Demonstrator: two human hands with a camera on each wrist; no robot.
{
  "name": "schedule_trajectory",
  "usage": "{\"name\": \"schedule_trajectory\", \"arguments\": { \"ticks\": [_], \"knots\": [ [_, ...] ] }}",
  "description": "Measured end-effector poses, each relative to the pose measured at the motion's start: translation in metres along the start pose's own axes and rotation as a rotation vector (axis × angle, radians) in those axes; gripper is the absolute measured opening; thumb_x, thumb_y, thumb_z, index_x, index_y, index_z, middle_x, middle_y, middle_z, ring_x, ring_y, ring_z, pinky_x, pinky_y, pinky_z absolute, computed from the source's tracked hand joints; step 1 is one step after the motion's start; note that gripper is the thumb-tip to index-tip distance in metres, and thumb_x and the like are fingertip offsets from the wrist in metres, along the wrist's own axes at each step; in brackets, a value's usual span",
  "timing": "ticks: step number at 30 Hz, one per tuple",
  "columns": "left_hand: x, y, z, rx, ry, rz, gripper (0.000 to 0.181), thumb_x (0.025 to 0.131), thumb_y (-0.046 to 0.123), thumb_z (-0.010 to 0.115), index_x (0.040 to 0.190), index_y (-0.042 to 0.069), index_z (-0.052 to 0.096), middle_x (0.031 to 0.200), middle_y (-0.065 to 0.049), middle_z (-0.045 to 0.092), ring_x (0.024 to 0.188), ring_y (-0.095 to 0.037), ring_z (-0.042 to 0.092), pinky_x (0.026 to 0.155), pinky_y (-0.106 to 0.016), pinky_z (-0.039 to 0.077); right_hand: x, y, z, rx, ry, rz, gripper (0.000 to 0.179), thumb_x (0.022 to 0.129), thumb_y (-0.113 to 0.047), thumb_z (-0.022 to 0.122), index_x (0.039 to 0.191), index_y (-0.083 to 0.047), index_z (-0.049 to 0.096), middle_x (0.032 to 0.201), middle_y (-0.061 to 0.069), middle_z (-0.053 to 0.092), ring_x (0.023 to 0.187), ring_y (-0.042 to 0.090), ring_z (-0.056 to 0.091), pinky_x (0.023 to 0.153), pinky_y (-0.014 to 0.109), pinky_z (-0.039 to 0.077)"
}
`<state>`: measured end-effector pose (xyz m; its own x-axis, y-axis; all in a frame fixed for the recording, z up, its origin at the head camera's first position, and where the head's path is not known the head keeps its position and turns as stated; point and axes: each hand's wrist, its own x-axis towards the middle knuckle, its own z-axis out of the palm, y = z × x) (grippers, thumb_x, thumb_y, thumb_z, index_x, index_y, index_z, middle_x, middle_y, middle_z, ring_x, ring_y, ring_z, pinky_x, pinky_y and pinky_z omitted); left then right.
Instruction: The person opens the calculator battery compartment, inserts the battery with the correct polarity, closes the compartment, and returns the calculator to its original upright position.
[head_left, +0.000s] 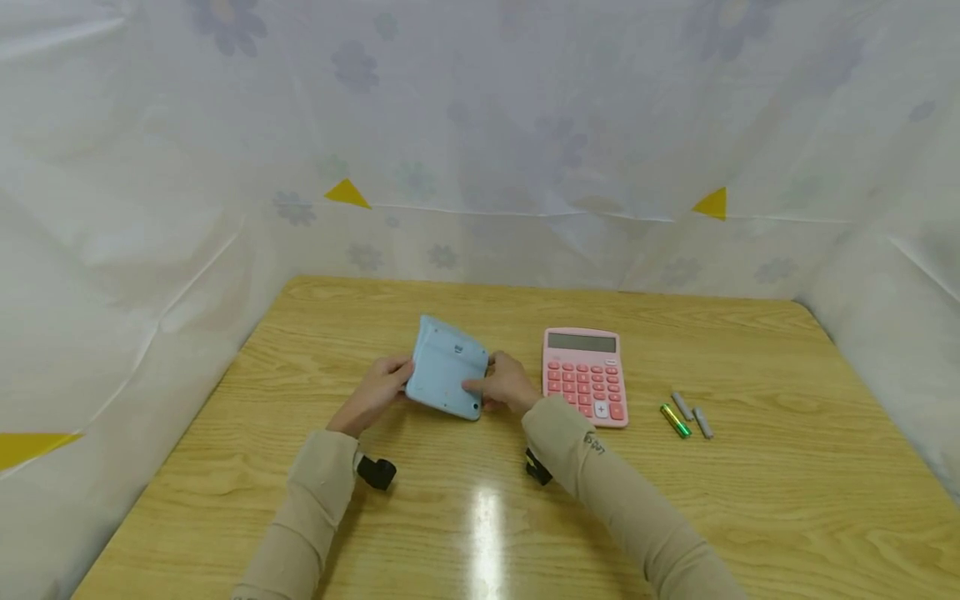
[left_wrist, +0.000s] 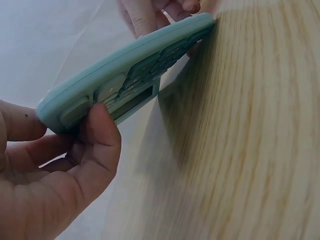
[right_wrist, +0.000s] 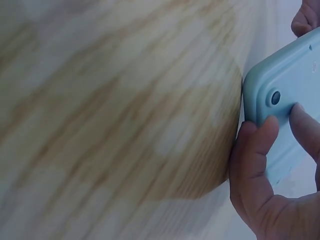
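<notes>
A light blue calculator (head_left: 444, 375) is held tilted above the table, its back facing the head camera. My left hand (head_left: 373, 390) grips its left edge between thumb and fingers. At the right edge my right hand (head_left: 512, 382) holds it, with one digit lying on the back. The left wrist view shows the keys and display of the calculator (left_wrist: 131, 62) on its underside. A small round dark spot near one corner of the calculator's back (right_wrist: 287, 82) appears in the right wrist view, close to the right hand's (right_wrist: 280, 205) fingertips.
A pink calculator (head_left: 582, 352) lies face up right of the hands. Farther right lie a green and gold battery (head_left: 676, 421) and two grey batteries (head_left: 702, 422). Flower-patterned white sheeting (head_left: 480, 150) with yellow triangles encloses the wooden table (head_left: 787, 467).
</notes>
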<state>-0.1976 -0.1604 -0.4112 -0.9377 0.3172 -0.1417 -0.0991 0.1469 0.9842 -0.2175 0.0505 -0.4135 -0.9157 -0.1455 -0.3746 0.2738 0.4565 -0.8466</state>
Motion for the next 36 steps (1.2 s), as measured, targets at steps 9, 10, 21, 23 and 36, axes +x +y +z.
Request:
{"name": "schedule_trajectory", "arguments": {
  "ticks": [9, 10, 21, 23, 36],
  "knots": [
    [0.0006, -0.0018, -0.0016, 0.093, 0.105, -0.009, 0.032, 0.097, 0.006, 0.039, 0.123, -0.01, 0.049, 0.107, -0.022, 0.057, 0.081, -0.013, 0.057, 0.07, -0.031, 0.049, -0.0015, -0.0009, -0.0004, -0.067, 0.015, -0.018, 0.059, 0.076, -0.013, 0.074, 0.123, 0.005, 0.042, 0.08, 0.013, 0.053, 0.053, 0.016, 0.051, 0.051, 0.028, 0.048],
    [0.0008, -0.0023, -0.0018, 0.109, 0.116, -0.006, 0.032, 0.096, 0.005, 0.041, 0.123, -0.011, 0.049, 0.106, -0.022, 0.056, 0.081, -0.013, 0.057, 0.069, -0.03, 0.049, -0.0018, -0.001, -0.0007, -0.073, 0.018, -0.017, 0.06, 0.076, -0.012, 0.074, 0.124, 0.005, 0.042, 0.079, 0.013, 0.053, 0.053, 0.015, 0.05, 0.051, 0.027, 0.047],
    [0.0033, -0.0082, -0.0007, 0.283, 0.177, -0.006, 0.031, 0.093, 0.001, 0.048, 0.12, -0.013, 0.05, 0.108, -0.025, 0.057, 0.086, -0.022, 0.058, 0.069, -0.03, 0.05, 0.0008, 0.0018, -0.002, -0.172, 0.05, 0.002, 0.068, 0.072, -0.014, 0.077, 0.126, 0.006, 0.042, 0.085, 0.014, 0.054, 0.055, 0.016, 0.052, 0.052, 0.027, 0.047],
    [0.004, -0.0082, 0.0001, 0.308, 0.184, -0.012, 0.031, 0.093, 0.002, 0.048, 0.119, -0.013, 0.051, 0.108, -0.025, 0.058, 0.088, -0.024, 0.058, 0.069, -0.03, 0.05, 0.0015, 0.002, -0.0018, -0.184, 0.056, 0.01, 0.067, 0.072, -0.015, 0.078, 0.126, 0.006, 0.042, 0.086, 0.014, 0.054, 0.055, 0.016, 0.052, 0.052, 0.027, 0.047],
    [0.0087, -0.0068, 0.0045, 0.511, 0.221, 0.008, 0.036, 0.085, 0.002, 0.059, 0.118, -0.012, 0.053, 0.099, -0.021, 0.061, 0.091, -0.028, 0.057, 0.07, -0.034, 0.049, 0.0029, 0.0024, -0.0033, -0.249, 0.072, -0.018, 0.07, 0.072, -0.017, 0.078, 0.127, 0.007, 0.042, 0.099, 0.017, 0.055, 0.06, 0.017, 0.055, 0.054, 0.027, 0.048]
  ]
}}
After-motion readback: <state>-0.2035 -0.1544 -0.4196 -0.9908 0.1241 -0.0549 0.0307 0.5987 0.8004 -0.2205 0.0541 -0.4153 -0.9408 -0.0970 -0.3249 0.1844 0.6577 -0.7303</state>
